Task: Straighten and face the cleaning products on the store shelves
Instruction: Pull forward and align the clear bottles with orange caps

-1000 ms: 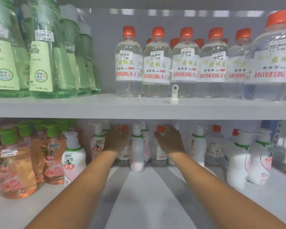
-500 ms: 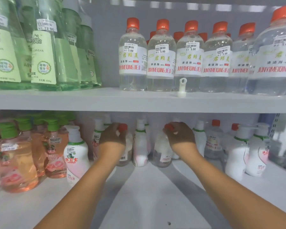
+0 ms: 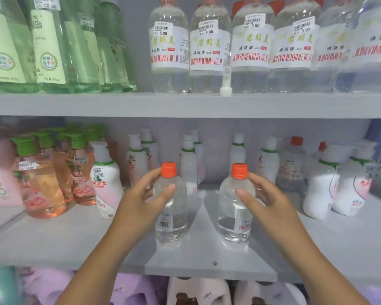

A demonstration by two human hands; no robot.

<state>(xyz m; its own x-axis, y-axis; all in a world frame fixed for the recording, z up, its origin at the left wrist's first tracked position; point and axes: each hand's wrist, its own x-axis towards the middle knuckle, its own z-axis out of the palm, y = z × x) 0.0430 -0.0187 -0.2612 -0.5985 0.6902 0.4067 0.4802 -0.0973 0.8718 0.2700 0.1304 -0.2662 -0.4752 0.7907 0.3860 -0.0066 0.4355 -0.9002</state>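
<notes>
While I watch, hands: both full, each wrapped round one bottle.
Left hand point(image 3: 139, 201): I see it gripping a clear orange-capped plastic bottle point(image 3: 171, 208), barcode side toward me.
Right hand point(image 3: 271, 201): gripping the second clear orange-capped bottle point(image 3: 234, 214).
Position: both upright, side by side, near the front of the grey middle shelf point(image 3: 53, 238).
Behind: white pump bottles point(image 3: 267, 164).

Two bare forearms reach in from the bottom edge, ending in the left hand point(image 3: 141, 201) and right hand point(image 3: 271, 201). No sleeves, gloves, rings or watches cover them. The fingernails are short and unpainted.
</notes>
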